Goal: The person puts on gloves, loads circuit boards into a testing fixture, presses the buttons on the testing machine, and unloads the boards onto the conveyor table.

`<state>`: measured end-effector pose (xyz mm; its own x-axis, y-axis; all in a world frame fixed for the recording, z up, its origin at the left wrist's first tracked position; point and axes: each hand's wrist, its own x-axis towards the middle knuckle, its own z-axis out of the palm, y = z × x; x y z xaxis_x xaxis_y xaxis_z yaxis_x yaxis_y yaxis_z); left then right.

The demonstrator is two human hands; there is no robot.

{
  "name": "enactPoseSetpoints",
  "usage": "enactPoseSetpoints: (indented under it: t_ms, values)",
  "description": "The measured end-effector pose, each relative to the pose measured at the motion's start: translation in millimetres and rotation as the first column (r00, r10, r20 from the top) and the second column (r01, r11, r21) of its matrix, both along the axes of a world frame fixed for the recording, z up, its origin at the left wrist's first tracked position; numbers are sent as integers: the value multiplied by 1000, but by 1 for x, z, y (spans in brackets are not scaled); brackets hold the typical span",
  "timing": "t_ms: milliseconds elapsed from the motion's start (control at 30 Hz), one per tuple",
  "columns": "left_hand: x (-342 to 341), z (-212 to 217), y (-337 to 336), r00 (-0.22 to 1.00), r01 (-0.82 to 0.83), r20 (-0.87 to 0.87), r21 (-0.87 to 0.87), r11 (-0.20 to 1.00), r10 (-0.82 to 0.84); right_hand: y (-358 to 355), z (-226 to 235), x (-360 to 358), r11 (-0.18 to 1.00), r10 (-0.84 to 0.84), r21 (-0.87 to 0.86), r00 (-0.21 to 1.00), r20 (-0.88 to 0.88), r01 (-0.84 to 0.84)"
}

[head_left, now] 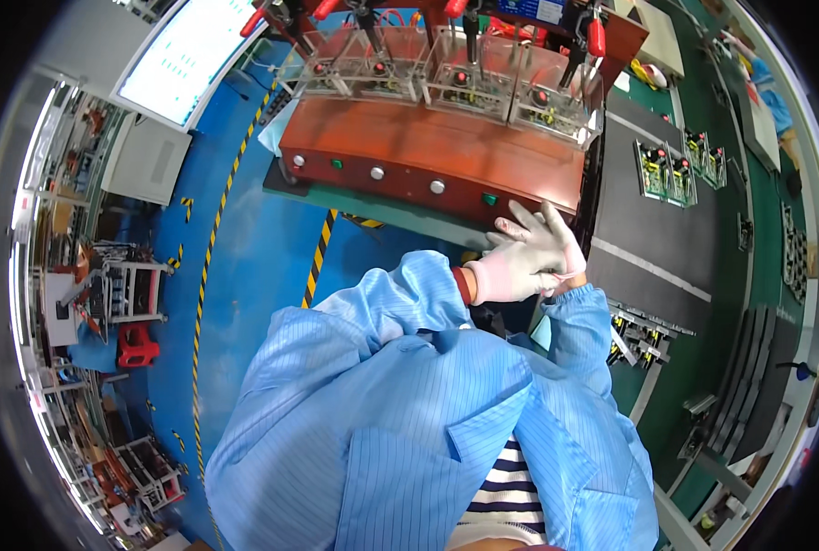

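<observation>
Nearest the viewer is a blue striped coat (pixel 382 413), open at the neck over a dark-and-white striped shirt (pixel 503 487). Beyond it, the left hand (pixel 512 274) and right hand (pixel 567 250), both in pale gloves, are together: they touch and overlap, with some fingers extended upward. Whether either grips the other's glove cannot be told.

The hands lie at the near right corner of the red-brown box (pixel 428 147), which stands directly ahead on a green bench (pixel 372 212). White buttons (pixel 377 173) and green buttons (pixel 490 198) line its front face. Right of the hands runs a dark belt (pixel 639 234) crossed by pale lines; a cluster of parts (pixel 646 336) sits at its near end, and circuit boards (pixel 664 174) in clear frames stand farther along.

On the rear of the box are clear covers (pixel 469 89), with red-handled clamps (pixel 596 39) above them. To the left, a red stool (pixel 137 345) stands on the blue floor (pixel 258 225), and a lit screen (pixel 187 60) occupies the upper left.
</observation>
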<state>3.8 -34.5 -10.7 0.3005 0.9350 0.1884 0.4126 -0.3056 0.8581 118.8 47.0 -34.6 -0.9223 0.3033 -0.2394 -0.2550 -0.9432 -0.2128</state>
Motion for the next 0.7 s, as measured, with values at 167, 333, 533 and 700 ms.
enactPoseSetpoints:
  t_ms: [167, 333, 533, 700]
  values:
    - [-2, 31, -7, 996, 85, 4, -364, 928, -90, -2, -6, 4, 988, 154, -1, 967, -203, -158]
    - [-6, 23, -18, 984, 143, 167, -503, 852, -66, -10, -34, 7, 990, -90, -126, 958, -274, 57]
    - [-17, 41, -29, 993, 122, 84, -630, 767, -89, -19, -14, -19, 895, -416, -281, 876, -246, 346]
    - [-22, 22, -44, 973, 231, 163, -586, 777, -166, -41, 22, -41, 919, -394, -95, 903, -173, 383]
